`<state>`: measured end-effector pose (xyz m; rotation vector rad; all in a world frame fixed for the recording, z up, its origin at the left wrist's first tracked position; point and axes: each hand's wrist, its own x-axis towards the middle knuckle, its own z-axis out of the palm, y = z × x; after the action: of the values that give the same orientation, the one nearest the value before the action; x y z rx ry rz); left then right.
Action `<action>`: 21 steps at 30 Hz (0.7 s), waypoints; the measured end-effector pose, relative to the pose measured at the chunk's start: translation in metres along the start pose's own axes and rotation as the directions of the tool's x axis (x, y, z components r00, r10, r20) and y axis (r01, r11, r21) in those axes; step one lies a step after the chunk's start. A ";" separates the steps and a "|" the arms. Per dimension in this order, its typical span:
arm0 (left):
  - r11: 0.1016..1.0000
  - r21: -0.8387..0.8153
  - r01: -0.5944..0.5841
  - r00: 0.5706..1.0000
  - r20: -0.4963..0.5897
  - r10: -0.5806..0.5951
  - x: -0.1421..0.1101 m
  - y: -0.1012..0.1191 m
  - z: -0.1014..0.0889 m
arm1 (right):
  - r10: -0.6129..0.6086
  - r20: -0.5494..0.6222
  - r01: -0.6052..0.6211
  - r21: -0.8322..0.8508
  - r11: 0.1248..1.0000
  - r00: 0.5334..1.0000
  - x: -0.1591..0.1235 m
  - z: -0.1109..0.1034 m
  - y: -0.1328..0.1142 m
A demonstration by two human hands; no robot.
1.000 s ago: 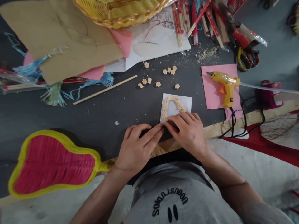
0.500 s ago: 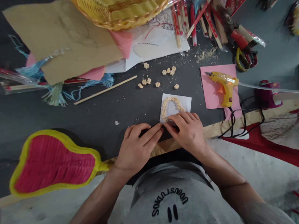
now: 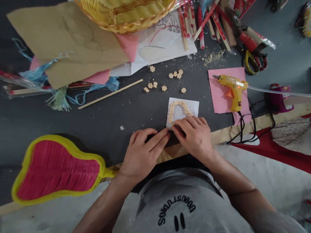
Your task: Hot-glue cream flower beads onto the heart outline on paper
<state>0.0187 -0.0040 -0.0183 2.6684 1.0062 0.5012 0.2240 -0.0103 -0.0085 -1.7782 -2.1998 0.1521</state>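
White paper [image 3: 195,108] just ahead, its near right part under the right hand [image 3: 195,134]

The square of white paper lies flat on the dark surface [image 3: 104,119], straight ahead of the gap where the two hands come together and a little toward the right. The right hand is nearer: it reaches over the paper's near right part. The left hand [image 3: 142,152] comes in from the other side, its leading fingertips at the paper's near left corner. The paper is about as wide as it is long, so no long axis stands out. On it an arch of small pale pieces [image 3: 178,103] curves away from the person; its near right part is hidden by the right hand.

The left hand's fingers are stretched out and close together, and I cannot tell whether they grasp the corner or merely rest there. The right hand is curled, thumb and forefinger drawn near each other by the near end of the arch; whether a piece sits between them is too small to tell.

Farther out lie loose flower-shaped pieces [image 3: 164,88] and a thin stick [image 3: 110,94]. To the right, a yellow glue gun [image 3: 234,89] rests on pink paper [image 3: 216,100].

Compared with a second ago, both hands keep almost the same pose and the paper has hardly moved. Only the view has drifted slightly, shifting the things at the left within it.
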 end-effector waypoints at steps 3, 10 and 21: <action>1.000 0.002 -0.003 1.000 -0.002 0.003 0.000 0.000 -0.001 | -0.001 -0.001 0.001 -0.002 1.000 1.000 0.000 0.001 0.000; 1.000 0.025 -0.003 1.000 -0.011 0.003 0.000 0.000 -0.001 | -0.003 0.003 0.003 0.033 0.999 1.000 -0.001 0.000 0.002; 0.999 0.042 -0.002 1.000 -0.008 0.002 0.000 0.001 0.000 | 0.002 -0.004 -0.002 0.003 1.000 1.000 0.001 0.001 0.001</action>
<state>0.0193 -0.0042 -0.0179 2.7061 1.0278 0.4974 0.2240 -0.0090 -0.0090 -1.7775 -2.1940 0.1513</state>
